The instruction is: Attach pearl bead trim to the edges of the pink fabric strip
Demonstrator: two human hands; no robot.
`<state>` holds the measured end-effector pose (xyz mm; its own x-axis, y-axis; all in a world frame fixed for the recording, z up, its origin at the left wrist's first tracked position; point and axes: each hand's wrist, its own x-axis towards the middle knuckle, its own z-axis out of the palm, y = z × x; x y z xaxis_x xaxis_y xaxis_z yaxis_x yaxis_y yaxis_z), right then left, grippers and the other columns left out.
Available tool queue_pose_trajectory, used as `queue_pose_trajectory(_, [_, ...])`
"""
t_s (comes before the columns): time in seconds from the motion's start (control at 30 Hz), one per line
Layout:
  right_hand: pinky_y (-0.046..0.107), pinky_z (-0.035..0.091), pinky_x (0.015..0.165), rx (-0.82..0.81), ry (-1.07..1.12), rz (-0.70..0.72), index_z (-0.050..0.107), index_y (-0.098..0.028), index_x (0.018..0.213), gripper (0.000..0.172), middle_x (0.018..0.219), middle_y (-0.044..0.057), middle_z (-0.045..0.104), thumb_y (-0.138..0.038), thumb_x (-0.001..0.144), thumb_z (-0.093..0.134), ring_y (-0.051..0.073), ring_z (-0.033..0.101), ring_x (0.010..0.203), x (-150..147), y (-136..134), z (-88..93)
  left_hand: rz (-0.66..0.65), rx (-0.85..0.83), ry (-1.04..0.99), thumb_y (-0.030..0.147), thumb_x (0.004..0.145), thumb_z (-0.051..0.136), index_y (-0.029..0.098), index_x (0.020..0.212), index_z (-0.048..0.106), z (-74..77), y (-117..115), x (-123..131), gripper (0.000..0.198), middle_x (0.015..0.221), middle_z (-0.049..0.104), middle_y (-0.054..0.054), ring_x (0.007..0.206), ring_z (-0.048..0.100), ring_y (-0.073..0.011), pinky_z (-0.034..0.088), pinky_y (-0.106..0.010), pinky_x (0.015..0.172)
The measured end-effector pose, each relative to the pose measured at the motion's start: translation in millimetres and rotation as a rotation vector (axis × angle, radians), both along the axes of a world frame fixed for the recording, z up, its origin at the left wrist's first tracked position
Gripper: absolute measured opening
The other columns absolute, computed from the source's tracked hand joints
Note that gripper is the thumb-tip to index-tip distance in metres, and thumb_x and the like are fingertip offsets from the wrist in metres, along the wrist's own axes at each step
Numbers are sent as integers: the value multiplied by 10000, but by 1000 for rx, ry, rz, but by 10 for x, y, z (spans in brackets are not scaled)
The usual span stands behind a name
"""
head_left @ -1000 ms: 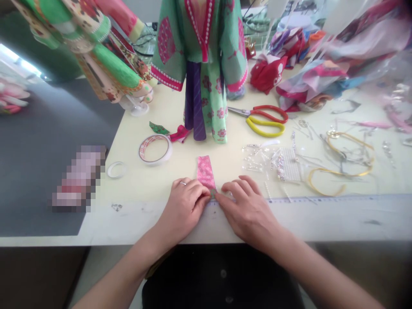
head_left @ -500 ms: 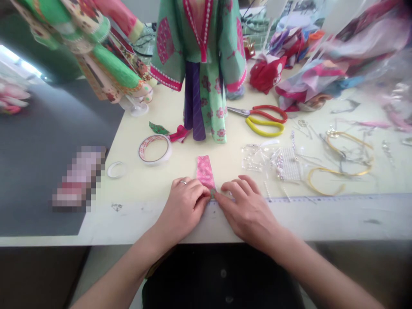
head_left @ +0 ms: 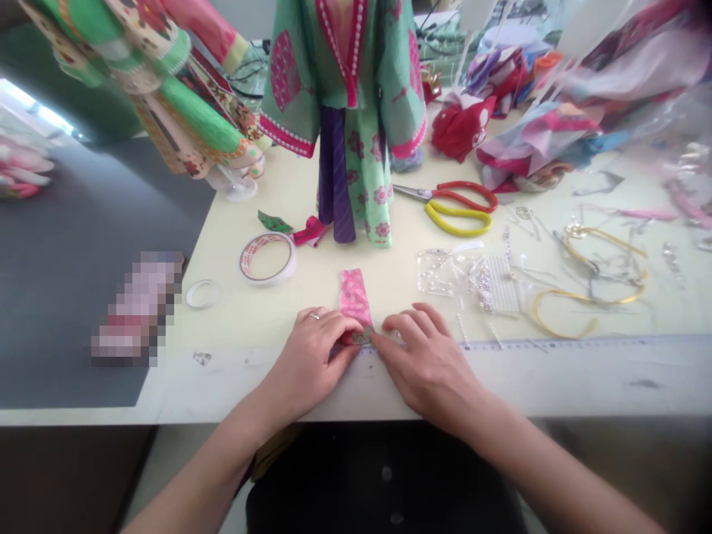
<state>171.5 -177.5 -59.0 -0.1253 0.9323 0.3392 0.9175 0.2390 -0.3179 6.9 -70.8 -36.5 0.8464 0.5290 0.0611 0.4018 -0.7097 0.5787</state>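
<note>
Near edge of table (head_left: 228, 330): the left hand (head_left: 317, 352) is placed with its fingers bent and thumb and forefinger slightly parted at the near end of a pink strip (head_left: 354, 293); whether cloth is pinched there cannot be told. The right hand (head_left: 431, 360) is set opposite, fingertips brought to the strip's near right corner; a firm grasp cannot be confirmed. Beneath both, a graduated ruler (head_left: 500, 345) is seen.

The strip is laid flat between the hands, its greenish near end partly covered by fingers, its far end extended beyond them. It is judged light, soft and limp, perhaps a little slippery, easily creased but not fragile; best held by the corners of the near end, pressed to the table.

Farther: tape roll (head_left: 267, 259) at left, scissors (head_left: 459, 208) at right, green robe (head_left: 345, 96) stood behind.
</note>
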Motion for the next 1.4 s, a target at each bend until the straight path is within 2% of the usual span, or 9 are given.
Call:
queue_pose_trajectory(0.2, [455,341,972,-10,17,-4,635,-145,1032,272,939,95,547,-79,836,459,220,445,899,-6,-10,-8,-14,86,-135,112,866,524,193,933,574,-44,-55,-97,116,909,627,-22,868,542,-156,402,-355,851])
queue_pose_trajectory(0.4, [461,343,973,-2,19,-5,626,-154,1058,272,948,96,550,-95,849,462,224,450,908,-7,-8,-11,24,392,-149,67,818,584,153,1000,623,-103,-198,-147,205,926,650,-73,863,544,-198,414,-402,815])
queue_pose_trajectory(0.53, [456,344,970,-7,18,-3,628,-150,1053,259,954,97,555,-108,868,451,222,452,904,-5,-14,-6,36,531,-126,79,796,617,131,1060,622,-90,-335,-160,269,1065,661,-117,992,551,-250,393,-465,906])
queue_pose_trajectory(0.67, [460,339,974,-8,24,-3,621,-152,1067,261,955,93,555,-119,868,456,222,453,904,-8,-13,-12,54,548,-42,191,837,599,119,1121,607,-69,-421,-176,294,1264,578,-160,1213,452,-338,318,-552,1000])
queue_pose_trajectory(0.8, [465,335,980,-4,25,-3,631,-153,1031,236,961,96,553,-137,864,465,224,450,905,-6,-10,-12,60,531,24,321,874,548,125,1193,579,-95,-442,-188,376,1359,490,-167,1316,329,-382,249,-602,1037])
queue_pose_trajectory(1.03, [474,338,980,-5,30,3,636,-138,1024,230,958,105,549,-151,867,467,230,450,902,2,-17,-4,33,501,86,435,873,516,133,1252,545,-148,-425,-167,485,1413,423,-161,1349,266,-392,195,-614,1058])
queue_pose_trajectory(1.4, [471,332,986,-19,26,0,642,-148,1003,224,969,100,545,-136,853,475,229,453,913,-3,-10,-8,32,439,72,416,879,505,110,1269,532,-125,-375,-196,496,1432,387,-183,1357,248,-396,211,-615,1055])
